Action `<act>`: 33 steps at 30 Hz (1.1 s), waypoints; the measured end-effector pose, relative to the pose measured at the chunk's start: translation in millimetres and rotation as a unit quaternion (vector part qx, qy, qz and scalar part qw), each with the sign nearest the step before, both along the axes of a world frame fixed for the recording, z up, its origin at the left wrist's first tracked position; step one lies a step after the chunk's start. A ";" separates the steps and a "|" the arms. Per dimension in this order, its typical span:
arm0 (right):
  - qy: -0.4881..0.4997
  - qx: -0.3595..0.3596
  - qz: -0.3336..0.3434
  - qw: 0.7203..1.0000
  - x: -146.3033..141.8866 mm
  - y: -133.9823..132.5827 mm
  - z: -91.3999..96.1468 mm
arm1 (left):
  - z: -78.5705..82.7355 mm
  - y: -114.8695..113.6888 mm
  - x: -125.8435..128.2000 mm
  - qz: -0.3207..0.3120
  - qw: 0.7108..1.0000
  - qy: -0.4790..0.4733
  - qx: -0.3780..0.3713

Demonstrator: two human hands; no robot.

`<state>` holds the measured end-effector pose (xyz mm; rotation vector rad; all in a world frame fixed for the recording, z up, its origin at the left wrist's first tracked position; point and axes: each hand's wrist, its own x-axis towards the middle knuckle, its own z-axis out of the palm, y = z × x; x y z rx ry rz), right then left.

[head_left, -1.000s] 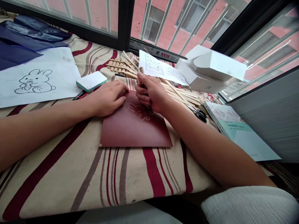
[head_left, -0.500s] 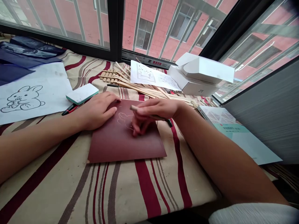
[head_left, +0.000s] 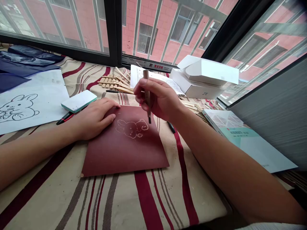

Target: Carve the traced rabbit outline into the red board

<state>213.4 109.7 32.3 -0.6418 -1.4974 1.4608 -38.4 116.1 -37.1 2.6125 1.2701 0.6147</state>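
Note:
A reddish-brown board [head_left: 120,156] lies on the striped cloth, with a rabbit drawn on it in thin pale lines. My left hand [head_left: 97,119] rests flat on its upper left part, fingers stretched toward the far edge. Above the board's far right side, my right hand [head_left: 159,97] grips a slim wooden-handled tool [head_left: 146,92]. The tool stands nearly upright with its dark tip down, close to the rabbit's rear end; I cannot tell whether the tip touches the board. A black pen-like thing [head_left: 171,127] lies partly under my right forearm.
A paper with a rabbit drawing [head_left: 48,95] lies at left, near a white-and-green block [head_left: 79,100] and a red-black pen [head_left: 64,118]. Thin wooden strips [head_left: 115,83], a printed sheet [head_left: 136,75] and a white box [head_left: 203,81] are by the window. A book [head_left: 249,140] lies at right.
My right hand has lifted from the board and turned the tool upright. The rabbit lines it covered now show. My left hand stays on the board; the view has shifted slightly.

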 end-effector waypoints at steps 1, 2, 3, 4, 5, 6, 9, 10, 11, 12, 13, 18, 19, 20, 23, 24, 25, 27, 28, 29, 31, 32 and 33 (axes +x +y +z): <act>-0.003 -0.003 0.009 1.000 -2.4 -1.1 -2.3 | 1.3 -0.7 0.6 0.000 1.000 -0.003 -0.002; -0.006 -0.003 0.015 1.000 -4.5 -2.2 -4.5 | 3.0 -1.5 1.4 0.000 1.000 -0.004 -0.007; -0.006 0.000 0.017 1.000 -6.6 -3.2 -6.5 | 5.0 -2.4 2.4 0.001 1.000 -0.004 -0.014; 0.000 0.001 0.014 1.000 -8.8 -3.9 -8.4 | 7.4 -3.3 3.4 0.002 1.000 0.000 -0.022; 0.012 0.001 0.010 1.000 -11.3 -4.3 -10.3 | 9.7 -4.2 4.5 0.004 0.999 0.006 -0.031; 0.024 -0.005 0.006 1.000 -14.2 -4.3 -12.4 | 11.8 -5.0 5.5 0.006 0.999 0.011 -0.039; 0.058 -0.032 0.008 0.998 -24.4 -1.7 -19.5 | 15.4 -6.3 7.3 0.013 0.999 0.018 -0.049; 0.067 -0.034 0.009 0.997 -28.1 -0.4 -21.8 | 15.7 -6.5 7.4 0.014 0.999 0.017 -0.049; 0.074 -0.031 0.007 0.997 -31.7 0.7 -23.8 | 15.7 -6.5 7.4 0.014 0.999 0.016 -0.049; 0.079 -0.022 0.004 0.997 -34.9 1.5 -25.3 | 15.6 -6.6 7.2 0.013 0.999 0.015 -0.049; 0.081 -0.010 -0.001 0.997 -37.6 1.7 -26.3 | 15.5 -6.6 7.0 0.012 0.999 0.015 -0.050; 0.051 0.018 0.001 0.999 -43.8 -5.4 -26.2 | 16.5 -7.4 7.5 0.010 0.998 0.018 -0.056; 0.046 0.026 0.000 0.999 -44.2 -7.0 -26.2 | 16.8 -7.5 7.8 0.008 0.998 0.017 -0.055; 0.043 0.036 -0.007 0.998 -44.6 -8.1 -26.6 | 16.9 -7.6 8.0 0.008 0.998 0.016 -0.054; 0.051 0.069 -0.040 0.996 -46.1 -6.7 -29.7 | 17.0 -7.6 8.3 0.010 0.998 0.007 -0.055; 0.056 0.074 -0.050 0.994 -46.7 -5.0 -31.1 | 16.9 -7.6 8.2 0.011 0.998 0.005 -0.058; 0.061 0.076 -0.058 0.994 -47.4 -3.2 -32.4 | 17.0 -7.6 8.2 0.012 0.998 0.004 -0.061; 0.068 0.080 -0.068 0.992 -48.7 -0.4 -34.3 | 17.6 -8.0 8.5 0.014 0.998 0.006 -0.063; 0.070 0.085 -0.072 0.991 -49.3 0.2 -34.7 | 18.1 -8.4 8.8 0.015 0.998 0.009 -0.063; 0.073 0.091 -0.076 0.990 -49.9 0.1 -34.8 | 18.7 -8.9 9.2 0.014 0.998 0.012 -0.064; 0.078 0.104 -0.076 0.989 -51.1 -1.1 -34.5 | 20.2 -9.9 10.3 0.011 0.998 0.018 -0.065; 0.081 0.108 -0.075 0.988 -51.6 -2.0 -34.2 | 20.9 -10.5 10.8 0.009 0.998 0.021 -0.066; 0.083 0.109 -0.074 0.988 -52.1 -2.7 -34.0 | 21.4 -10.9 11.3 0.009 0.998 0.021 -0.066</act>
